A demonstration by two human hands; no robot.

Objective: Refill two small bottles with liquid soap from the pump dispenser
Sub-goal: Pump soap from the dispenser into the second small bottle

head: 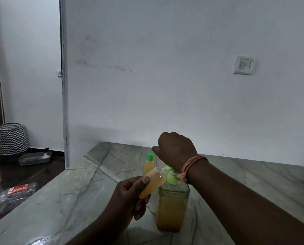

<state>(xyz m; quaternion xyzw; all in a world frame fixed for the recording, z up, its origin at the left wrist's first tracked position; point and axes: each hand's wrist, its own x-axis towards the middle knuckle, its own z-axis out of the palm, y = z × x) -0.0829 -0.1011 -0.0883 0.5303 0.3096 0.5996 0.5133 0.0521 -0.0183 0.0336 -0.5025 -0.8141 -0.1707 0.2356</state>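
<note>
We see the pump dispenser (172,206) standing upright on the grey-green veined stone counter (73,195), a clear square-shouldered bottle filled most of the way with amber-orange soap. Its light green pump head (171,175) is partly covered by the right wrist crossing above it, so we cannot make out which way the spout points.

The left hand (128,195) grasps one small bottle (153,183) between thumb and curled fingers, just left of the dispenser's top. This bottle is uncapped and full of the same amber liquid; its long axis runs diagonally, base toward the lower left, open neck toward the upper right, up against the pump head.

The second small bottle (149,165) stands upright behind, on the counter, wearing a bright green cap (150,156), its lower part hidden by the held bottle.

The right hand (174,147) hovers above and behind the dispenser, fingers curled under; we cannot tell whether it holds anything. A pink thread band (191,165) wraps its wrist.

A white wall switch (243,65) sits on the wall to the right. On the floor at left are a zigzag-patterned basket (11,138), a grey tray (34,158) and a dark packet (17,193) whose red label reads "CLEAR", seen upside down.
</note>
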